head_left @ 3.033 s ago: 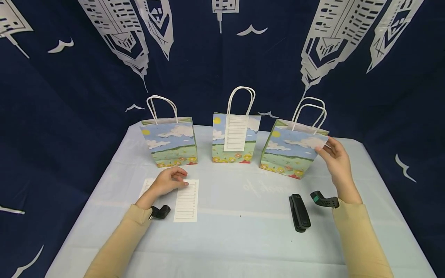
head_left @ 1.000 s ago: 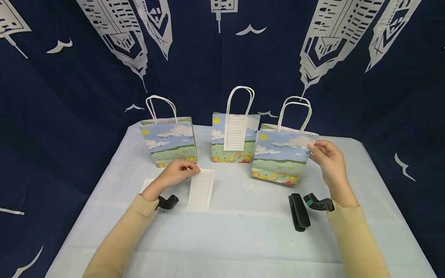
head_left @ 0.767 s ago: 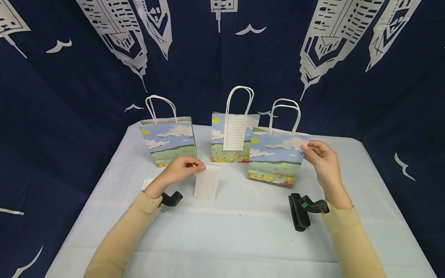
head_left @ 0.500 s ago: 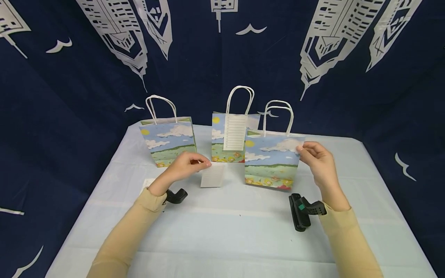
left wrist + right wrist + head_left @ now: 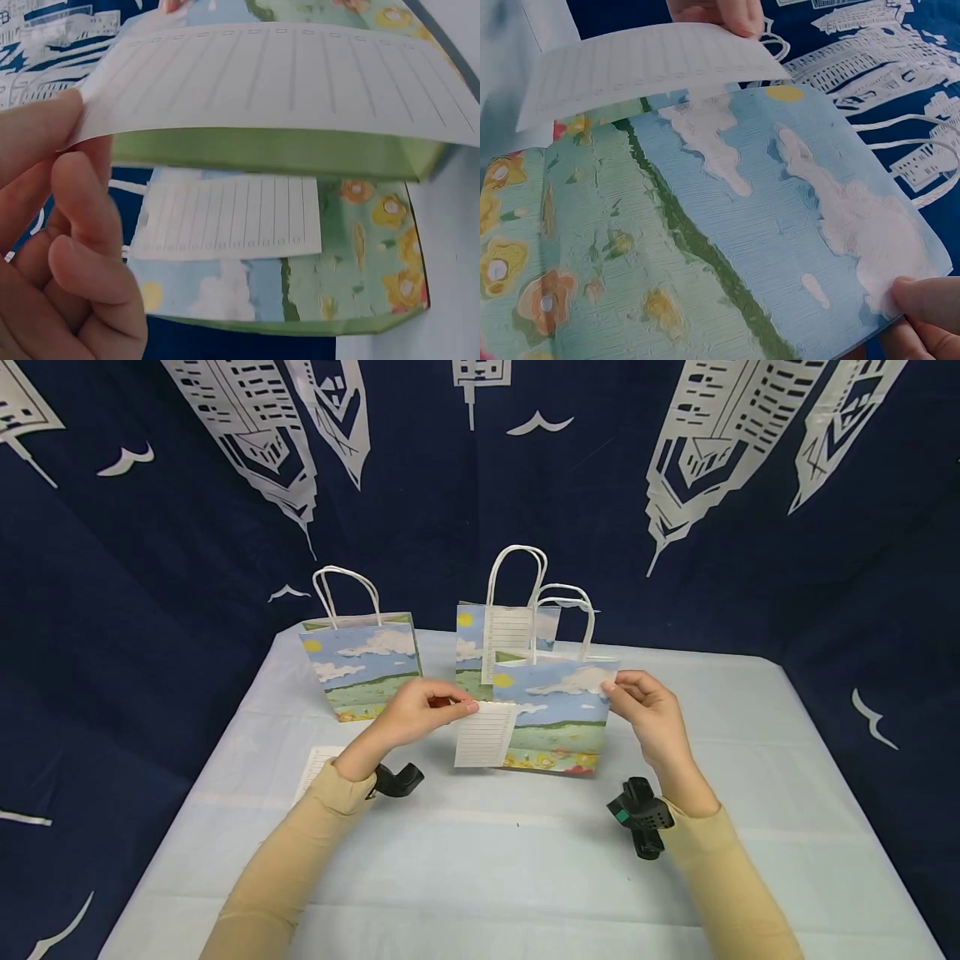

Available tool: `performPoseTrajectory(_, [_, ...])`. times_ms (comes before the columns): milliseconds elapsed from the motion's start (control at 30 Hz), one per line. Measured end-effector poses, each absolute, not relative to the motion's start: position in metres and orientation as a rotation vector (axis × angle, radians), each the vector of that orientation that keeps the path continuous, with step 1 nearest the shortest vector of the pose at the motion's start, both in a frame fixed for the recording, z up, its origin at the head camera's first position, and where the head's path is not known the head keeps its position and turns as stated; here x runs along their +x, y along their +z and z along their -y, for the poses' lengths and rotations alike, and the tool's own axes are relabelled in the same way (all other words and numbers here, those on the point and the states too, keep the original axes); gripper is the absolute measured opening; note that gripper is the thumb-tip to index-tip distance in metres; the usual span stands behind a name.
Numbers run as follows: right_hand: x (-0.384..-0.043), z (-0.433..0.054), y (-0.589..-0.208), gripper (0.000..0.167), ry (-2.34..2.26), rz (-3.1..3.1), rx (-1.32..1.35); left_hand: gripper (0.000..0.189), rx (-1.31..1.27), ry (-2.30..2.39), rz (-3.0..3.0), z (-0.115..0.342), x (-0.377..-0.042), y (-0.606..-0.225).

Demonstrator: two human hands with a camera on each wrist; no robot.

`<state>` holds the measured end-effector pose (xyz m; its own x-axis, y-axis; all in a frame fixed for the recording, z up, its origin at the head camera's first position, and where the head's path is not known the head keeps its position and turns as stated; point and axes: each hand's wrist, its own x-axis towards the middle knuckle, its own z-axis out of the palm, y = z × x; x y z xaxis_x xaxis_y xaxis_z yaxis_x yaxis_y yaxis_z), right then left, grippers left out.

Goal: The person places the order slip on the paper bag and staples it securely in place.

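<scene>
My left hand (image 5: 422, 714) pinches the top edge of a white lined paper slip (image 5: 483, 737) between thumb and fingers. The slip hangs in front of the left side of a paper gift bag (image 5: 562, 727) printed with sky, meadow and flowers. My right hand (image 5: 651, 718) grips that bag by its upper right edge, thumb on the front. In the left wrist view the slip (image 5: 277, 82) bows outward from the fingers. In the right wrist view the slip (image 5: 645, 67) lies beyond the bag's printed front (image 5: 727, 210); whether they touch I cannot tell.
A second bag (image 5: 471, 635) with a lined slip (image 5: 506, 631) on its front stands behind, partly covered. A third bag (image 5: 367, 664) stands at the left. Another slip (image 5: 318, 767) lies under the left forearm. A black stapler (image 5: 647, 845) lies partly hidden below the right wrist camera (image 5: 637, 808).
The left hand has lifted the slip off the table and carried it right and upward. The right hand has brought its bag left and nearer, so it now overlaps the middle bag.
</scene>
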<state>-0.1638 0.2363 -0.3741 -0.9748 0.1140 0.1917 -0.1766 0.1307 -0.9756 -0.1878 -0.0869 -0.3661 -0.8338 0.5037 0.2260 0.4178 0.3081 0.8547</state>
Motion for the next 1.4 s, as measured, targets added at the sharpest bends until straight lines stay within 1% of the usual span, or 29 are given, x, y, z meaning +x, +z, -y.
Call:
performPoseTrajectory(200, [-0.162, -0.223, -0.376, 0.005, 1.978, 2.178, 0.066, 0.013, 0.85, 1.787, -2.462, 0.076, -0.185, -0.364])
performPoseTrajectory(500, [-0.162, -0.208, -0.385, 0.012, 2.01, 2.204, 0.058, 0.009, 0.78, 1.991, -2.483, 0.064, -0.182, -0.365])
performPoseTrajectory(733, [-0.159, -0.199, -0.389, 0.02, 2.032, 2.223, 0.063, 0.006, 0.945, 2.09, -2.55, 0.057, -0.176, -0.37])
performPoseTrajectory(800, [-0.159, -0.198, -0.39, 0.022, 2.032, 2.237, 0.085, 0.006, 0.969, 2.129, -2.527, 0.054, -0.171, -0.364])
performPoseTrajectory(967, [-0.157, -0.196, -0.393, 0.022, 2.032, 2.271, 0.134, 0.007, 0.936, 2.192, -2.471, 0.049, -0.157, -0.352])
performPoseTrajectory(1133, [-0.157, -0.199, -0.394, 0.021, 1.972, 2.343, 0.187, 0.008, 0.967, 2.208, -2.532, 0.045, -0.154, -0.352])
performPoseTrajectory(1267, [-0.159, -0.203, -0.393, 0.019, 1.929, 2.395, 0.302, 0.01, 1.006, 2.18, -2.632, 0.043, -0.153, -0.354])
performPoseTrajectory(1400, [-0.162, -0.206, -0.391, 0.024, 1.926, 2.407, 0.429, 0.011, 1.022, 2.181, -2.677, 0.042, -0.152, -0.354])
